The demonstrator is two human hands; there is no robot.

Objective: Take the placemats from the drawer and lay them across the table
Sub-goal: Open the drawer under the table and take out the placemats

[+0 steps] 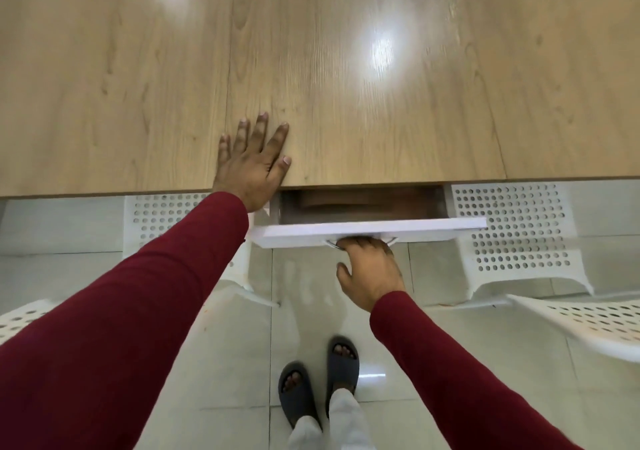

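A white-fronted drawer (367, 230) under the light wooden table (346, 86) stands pulled out a short way. Inside it, brown placemats (360, 203) show as a dark stack, mostly hidden under the table edge. My right hand (370, 269) grips the metal handle (393, 240) on the drawer front, fingers curled behind it. My left hand (251, 165) lies flat on the table top near its front edge, fingers spread, holding nothing, just left of the drawer opening.
Two white perforated chairs stand tucked at the table, one on the left (156, 221) and one on the right (512, 231). A third white chair (588, 321) juts in at the right. Pale tiled floor (207, 363) and my feet in dark slippers (318, 380) lie below.
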